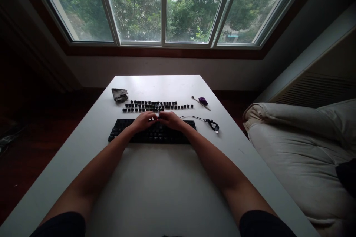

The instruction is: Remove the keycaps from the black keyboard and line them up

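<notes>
A black keyboard [119, 129] lies across the white table, and both hands are over its far edge near the middle. My left hand [144, 120] is closed, its fingertips pinched together. Almost touching it, my right hand [171, 119] is pinched too. Between the fingertips is something small and thin with a pale glint, too small to name. Just beyond my hands, several loose black keycaps [136, 110] are laid out in rows. The keyboard's middle keys are partly hidden by the hands.
A crumpled grey cloth [119, 95] lies at the back left. Toward the right are a thin stick-like brush [204, 105], a purple bundle [203, 100] and a coiled black USB cable [213, 125]. A pale padded seat [292, 155] stands beside the white table [167, 185].
</notes>
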A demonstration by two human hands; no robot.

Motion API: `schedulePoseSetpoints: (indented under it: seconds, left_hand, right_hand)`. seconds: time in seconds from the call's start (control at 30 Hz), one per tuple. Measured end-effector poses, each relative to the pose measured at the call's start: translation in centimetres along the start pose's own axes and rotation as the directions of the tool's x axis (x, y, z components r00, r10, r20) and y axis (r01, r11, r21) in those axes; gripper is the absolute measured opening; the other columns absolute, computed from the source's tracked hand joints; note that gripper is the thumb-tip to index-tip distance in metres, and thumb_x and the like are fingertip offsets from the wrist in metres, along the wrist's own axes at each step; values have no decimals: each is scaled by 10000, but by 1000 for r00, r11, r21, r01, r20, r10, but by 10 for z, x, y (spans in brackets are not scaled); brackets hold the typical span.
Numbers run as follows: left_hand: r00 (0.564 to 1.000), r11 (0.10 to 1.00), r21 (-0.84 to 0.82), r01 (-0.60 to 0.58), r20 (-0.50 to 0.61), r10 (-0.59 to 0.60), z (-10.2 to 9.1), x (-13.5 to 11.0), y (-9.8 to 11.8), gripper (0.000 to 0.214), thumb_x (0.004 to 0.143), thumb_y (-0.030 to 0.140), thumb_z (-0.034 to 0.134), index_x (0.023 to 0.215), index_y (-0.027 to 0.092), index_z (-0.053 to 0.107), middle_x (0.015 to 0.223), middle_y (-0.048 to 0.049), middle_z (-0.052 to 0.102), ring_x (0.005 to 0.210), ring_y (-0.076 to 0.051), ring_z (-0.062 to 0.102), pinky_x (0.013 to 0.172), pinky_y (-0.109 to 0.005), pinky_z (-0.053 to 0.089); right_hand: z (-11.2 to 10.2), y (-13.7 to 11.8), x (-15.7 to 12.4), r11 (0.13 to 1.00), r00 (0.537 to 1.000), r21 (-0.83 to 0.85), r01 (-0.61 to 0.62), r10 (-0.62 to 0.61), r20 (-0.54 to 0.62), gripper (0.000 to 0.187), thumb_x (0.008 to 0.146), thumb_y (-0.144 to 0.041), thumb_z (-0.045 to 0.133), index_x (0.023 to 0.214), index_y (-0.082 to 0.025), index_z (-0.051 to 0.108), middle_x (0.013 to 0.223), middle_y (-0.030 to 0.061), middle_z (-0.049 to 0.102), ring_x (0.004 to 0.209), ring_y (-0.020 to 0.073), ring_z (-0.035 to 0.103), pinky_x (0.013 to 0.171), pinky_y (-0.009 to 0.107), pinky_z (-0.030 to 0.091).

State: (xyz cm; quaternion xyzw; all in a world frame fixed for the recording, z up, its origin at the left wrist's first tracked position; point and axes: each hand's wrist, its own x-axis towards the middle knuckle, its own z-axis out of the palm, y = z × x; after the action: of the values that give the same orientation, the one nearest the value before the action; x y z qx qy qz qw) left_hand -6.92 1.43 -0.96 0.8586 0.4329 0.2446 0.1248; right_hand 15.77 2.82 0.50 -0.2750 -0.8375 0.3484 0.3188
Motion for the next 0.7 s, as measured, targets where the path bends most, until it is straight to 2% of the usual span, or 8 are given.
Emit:
schedulePoseSetpoints:
  seconds: [0.13,0.27,0.5,0.7]
  left_hand:
    - [1000,999,25,-21,-21,21,-1,-5,4,155,851,194,618,960,254,711,990,-46,683,955,-227,623,857,-353,481]
    - [998,999,12,-53,-23,54,-4,-10,12,188,848,166,595,968,239,719,1039,-51,681,1000,-225,616,908,-359,479]
    - [989,990,-25,-139,52,140,1,-13,32,187,854,225,638,1024,205,713,1066,-71,693,981,-226,615,879,-347,486]
    - [996,997,-8,-78,32,78,11,-12,35,163,911,315,623,1005,214,711,959,-64,687,916,-218,616,806,-324,469]
  right_hand:
    - [-8,-5,-1,989,989,-87,117,-108,101,101,850,-299,665,866,-201,681,655,-40,609,579,108,498,579,206,366]
    - [-10,-6,-4,963,983,-218,156,-131,126,75,839,-272,680,870,-204,678,689,-21,617,600,115,491,600,217,349]
    - [12,4,-14,951,998,-302,63,-67,-3,126,913,-328,597,954,-209,610,691,-12,605,582,127,469,598,228,338]
    - [17,7,-27,967,998,-252,31,-45,-51,165,937,-376,562,908,-215,581,674,-8,593,582,138,494,596,230,353]
